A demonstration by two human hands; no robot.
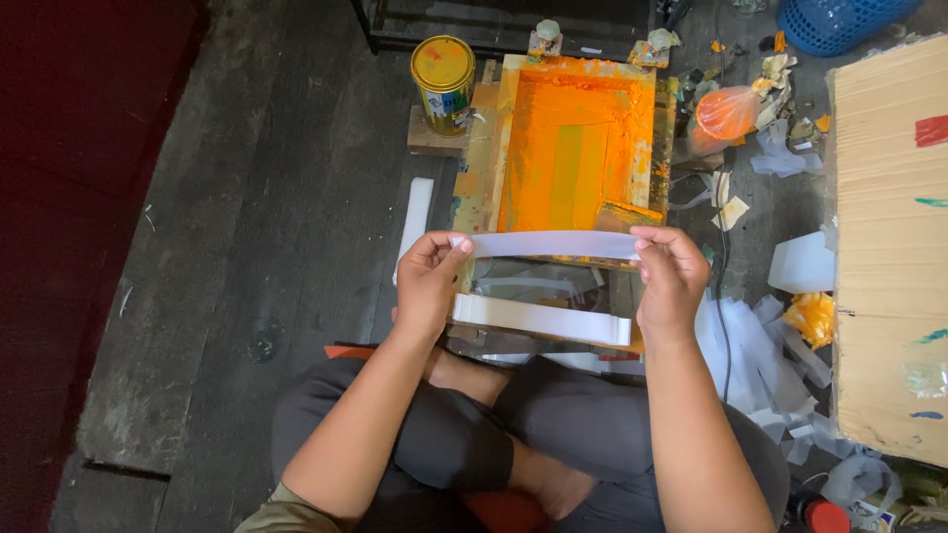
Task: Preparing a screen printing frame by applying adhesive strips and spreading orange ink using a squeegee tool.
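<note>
A white plastic strip (555, 244) is stretched level between both hands, just above the near edge of an orange-inked printing screen frame (573, 148). The left hand (427, 281) has its grip clamped on the strip's left end, thumb on top and fingers curled under; the right hand (671, 276) pinches the right end in the same manner. Below the held strip, a stack of similar white strips (541, 319) lies across the frame's near side, between the two wrists. The person sits cross-legged on a dark wooden floor (247, 247). A yellow paint can (443, 82) stands just left of the frame, and one more white strip (415, 222) lies on the floor beside it. To the right are scattered clear and white scraps (760, 345), an orange-stained plastic bag (728, 112), a cardboard sheet (889, 247) and a blue basket (839, 22).
</note>
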